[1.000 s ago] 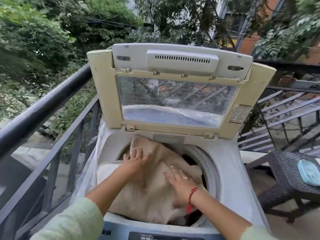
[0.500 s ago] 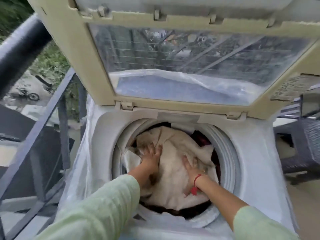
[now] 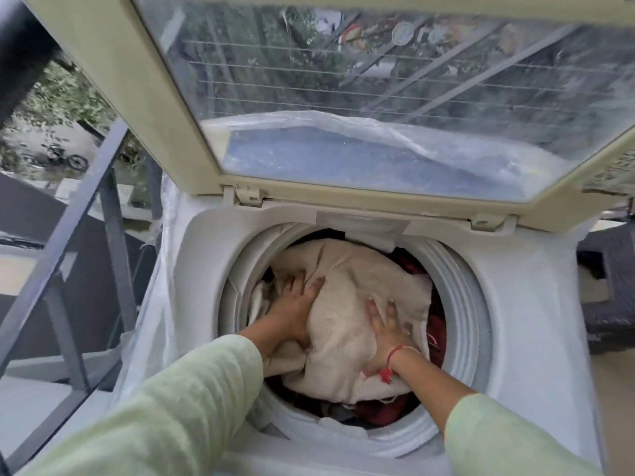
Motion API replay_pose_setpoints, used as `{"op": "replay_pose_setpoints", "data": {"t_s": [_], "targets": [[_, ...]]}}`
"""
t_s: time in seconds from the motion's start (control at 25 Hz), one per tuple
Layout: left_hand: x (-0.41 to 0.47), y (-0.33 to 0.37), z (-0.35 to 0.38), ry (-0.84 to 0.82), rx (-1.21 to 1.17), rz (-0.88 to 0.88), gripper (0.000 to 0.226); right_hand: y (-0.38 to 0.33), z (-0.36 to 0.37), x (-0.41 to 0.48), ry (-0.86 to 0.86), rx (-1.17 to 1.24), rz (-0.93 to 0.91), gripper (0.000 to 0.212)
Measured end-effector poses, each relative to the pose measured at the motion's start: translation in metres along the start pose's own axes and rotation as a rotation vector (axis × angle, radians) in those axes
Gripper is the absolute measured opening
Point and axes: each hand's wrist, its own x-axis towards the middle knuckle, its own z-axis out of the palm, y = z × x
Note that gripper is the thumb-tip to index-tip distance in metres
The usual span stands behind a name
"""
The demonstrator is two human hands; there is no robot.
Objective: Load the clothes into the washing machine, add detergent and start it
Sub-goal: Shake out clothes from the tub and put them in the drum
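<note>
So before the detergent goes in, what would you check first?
1. Lid up and out of the way: ok, it stands open behind the tub.
2. Cream cloth inside the tub rim: ok, none of it hangs over the edge.
3. Cloth pushed down low enough: cannot tell, it bulges up in the middle.
4. Red clothes inside the tub: ok, they lie beside and under the cloth.
5. Hands free: not ok, the left hand and the right hand both press flat on the cloth.
6. Detergent within reach: cannot tell, none is in view.
</note>
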Motion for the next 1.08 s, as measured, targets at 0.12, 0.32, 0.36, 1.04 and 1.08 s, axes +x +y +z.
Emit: {"op": "replay_pose_setpoints", "data": {"t_s": [0.12,0.32,0.36,1.04,1.08], "targets": [[-0.030,0.026,-0.023,0.102,0.200,-0.030,0.094,0.001,-0.024,-0.012,-0.108,-0.033,0.043,0.143],[-0.074,0.034,-0.040,0.317,0.171,0.000,0.074,-0.002,-0.074,-0.048,0.224,-0.138,-0.041,0.073],[-0.078,0.030,-0.037,0.294,0.156,-0.020,0.094,-0.004,-0.075,-0.047,0.320,-0.119,-0.059,0.087],[0.009,-0.012,0.037,0.019,-0.444,-0.192,0.162,-0.012,0.009,0.013,0.098,0.007,0.058,0.136],[0.006,-0.009,0.032,0.005,-0.415,-0.222,0.162,-0.011,0.006,0.013,0.106,-0.021,0.057,0.136]]}}
